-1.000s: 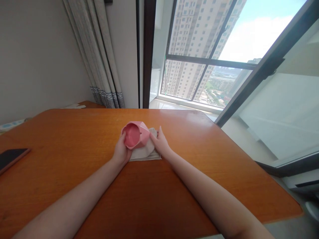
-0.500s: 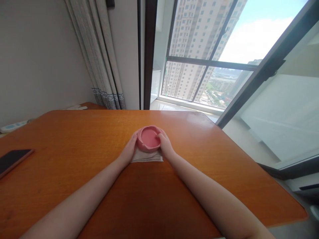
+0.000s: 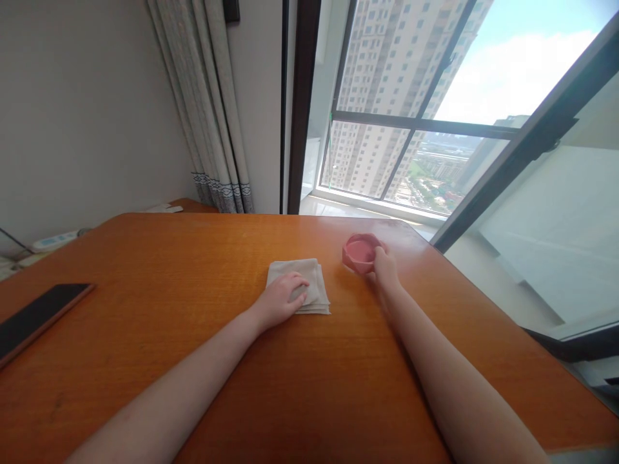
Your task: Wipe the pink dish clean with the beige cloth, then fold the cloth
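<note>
1. A bright room with a tall window (image 3: 416, 116) looking onto high-rise blocks; pale curtains (image 3: 213, 109) hang at the left, and an orange wooden tabletop (image 3: 193, 361) fills the lower view.
2. The left hand (image 3: 283, 299) lies palm down on a folded grey cloth (image 3: 309, 287), fingers loosely spread and pressing it flat rather than gripping it. The cloth sits near the middle of the tabletop.
3. The right hand (image 3: 383, 267) reaches out to a pink faceted bowl (image 3: 360, 252), thumb and fingers closed on its near rim. The bowl stands upright, opening up, well to the right of the cloth and close to the tabletop's far right corner.
4. Whether the bowl rests fully on the wood or is a touch raised cannot be told from here.
5. Judged from this, handling goes best with a firm pinch on the rim and the bowl kept level — the far edge is near, so it should sit clear of the corner. The left hand should keep the cloth flat so its folds do not slip.
6. Count: one cloth, one bowl, one dark phone (image 3: 39, 316) at the left edge, two hands — both the person's own.
</note>
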Available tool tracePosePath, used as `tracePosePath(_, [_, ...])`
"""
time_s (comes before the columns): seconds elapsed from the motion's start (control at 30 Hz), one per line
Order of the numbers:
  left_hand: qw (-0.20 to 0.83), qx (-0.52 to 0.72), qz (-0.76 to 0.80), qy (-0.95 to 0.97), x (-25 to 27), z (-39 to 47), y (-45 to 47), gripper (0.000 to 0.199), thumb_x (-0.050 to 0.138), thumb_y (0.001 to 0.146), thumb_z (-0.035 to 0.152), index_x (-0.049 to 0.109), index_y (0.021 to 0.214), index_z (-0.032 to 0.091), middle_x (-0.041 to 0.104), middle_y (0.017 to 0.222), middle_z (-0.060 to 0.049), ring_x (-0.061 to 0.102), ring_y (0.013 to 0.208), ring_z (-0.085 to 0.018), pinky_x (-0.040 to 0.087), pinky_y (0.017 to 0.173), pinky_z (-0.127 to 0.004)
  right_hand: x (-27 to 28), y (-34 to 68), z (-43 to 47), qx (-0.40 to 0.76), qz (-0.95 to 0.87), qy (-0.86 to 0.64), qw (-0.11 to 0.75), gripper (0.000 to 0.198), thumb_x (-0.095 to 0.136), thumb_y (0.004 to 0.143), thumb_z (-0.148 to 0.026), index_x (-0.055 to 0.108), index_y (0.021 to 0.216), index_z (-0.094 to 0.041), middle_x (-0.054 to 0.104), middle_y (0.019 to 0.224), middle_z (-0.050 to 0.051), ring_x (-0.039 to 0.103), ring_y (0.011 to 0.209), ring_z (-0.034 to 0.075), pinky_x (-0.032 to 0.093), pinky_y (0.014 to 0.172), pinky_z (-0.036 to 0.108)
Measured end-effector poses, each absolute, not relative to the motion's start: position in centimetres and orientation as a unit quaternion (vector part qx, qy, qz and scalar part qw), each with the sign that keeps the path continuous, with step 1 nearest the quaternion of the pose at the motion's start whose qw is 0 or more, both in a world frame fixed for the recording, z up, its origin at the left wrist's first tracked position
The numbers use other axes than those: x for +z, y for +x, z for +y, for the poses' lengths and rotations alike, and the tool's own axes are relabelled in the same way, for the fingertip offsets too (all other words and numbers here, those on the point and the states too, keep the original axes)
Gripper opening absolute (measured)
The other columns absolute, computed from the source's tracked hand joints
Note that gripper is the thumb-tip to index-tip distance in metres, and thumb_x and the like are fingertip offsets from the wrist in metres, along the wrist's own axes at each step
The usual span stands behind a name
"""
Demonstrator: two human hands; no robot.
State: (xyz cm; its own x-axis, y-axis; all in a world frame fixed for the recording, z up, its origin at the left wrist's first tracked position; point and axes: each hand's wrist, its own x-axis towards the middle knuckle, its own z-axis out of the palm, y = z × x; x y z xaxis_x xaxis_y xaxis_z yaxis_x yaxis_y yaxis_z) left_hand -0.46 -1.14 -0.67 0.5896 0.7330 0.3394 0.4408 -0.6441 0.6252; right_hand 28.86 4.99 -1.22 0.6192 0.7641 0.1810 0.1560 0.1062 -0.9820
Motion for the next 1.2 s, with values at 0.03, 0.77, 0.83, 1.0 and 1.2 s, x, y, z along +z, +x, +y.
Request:
tracePosePath(0.03, [0.247, 0.298, 0.342, 0.856, -0.7, -1.1, -0.5, 0.025, 0.051, 0.082, 0.029, 0.062, 0.103, 0.021, 0.059, 0.11, -0.01, 0.054, 0.104, -0.025, 0.04, 0.095, -0.04, -1.2, 29.4, 5.1, 0.242, -0.355, -0.635, 0.642, 0.039, 0.042, 0.067, -0.026, 0.061, 0.099, -0.015, 0.063, 0.086, 0.001, 0.057, 0.078, 0.014, 0.046, 0.065, 0.023])
tracePosePath(0.77, [0.239, 0.273, 0.331, 0.871, -0.4, -1.3, -0.5, 0.034, 0.058, 0.078, 0.046, 0.063, 0.103, 0.023, 0.059, 0.111, -0.009, 0.051, 0.108, -0.025, 0.036, 0.098, -0.04, -0.4, 33.3, 4.7, 0.235, -0.314, -0.713, 0.581, 0.02, 0.043, 0.062, -0.013, 0.059, 0.074, -0.017, 0.059, 0.065, 0.0, 0.054, 0.063, 0.015, 0.043, 0.055, 0.023])
tracePosePath(0.83, [0.243, 0.268, 0.328, 0.873, -0.5, -1.4, -0.5, 0.039, 0.063, 0.074, 0.047, 0.063, 0.105, 0.023, 0.058, 0.113, -0.009, 0.05, 0.11, -0.026, 0.036, 0.099, -0.04, -0.1, 33.2, 4.5, 0.213, -0.32, -0.72, 0.578, 0.019, 0.044, 0.061, -0.012, 0.059, 0.071, -0.018, 0.06, 0.066, 0.001, 0.054, 0.066, 0.015, 0.043, 0.058, 0.023])
tracePosePath(1.0, [0.228, 0.273, 0.329, 0.875, -0.7, -1.3, -0.4, 0.033, 0.064, 0.075, 0.04, 0.063, 0.103, 0.023, 0.058, 0.112, -0.008, 0.051, 0.109, -0.025, 0.037, 0.098, -0.038, 0.2, 32.8, 3.9, 0.191, -0.334, -0.735, 0.559, 0.016, 0.043, 0.059, -0.011, 0.057, 0.063, -0.018, 0.058, 0.062, 0.002, 0.053, 0.064, 0.017, 0.043, 0.059, 0.026])
tracePosePath(1.2, [0.257, 0.313, 0.309, 0.86, -0.4, -1.1, -0.3, 0.013, 0.055, 0.081, 0.03, 0.064, 0.086, 0.021, 0.064, 0.094, -0.006, 0.056, 0.092, -0.022, 0.042, 0.086, -0.034, -0.2, 32.9, 4.0, 0.181, -0.342, -0.747, 0.541, 0.013, 0.043, 0.056, -0.012, 0.053, 0.055, -0.02, 0.056, 0.059, 0.004, 0.054, 0.065, 0.019, 0.043, 0.06, 0.03])
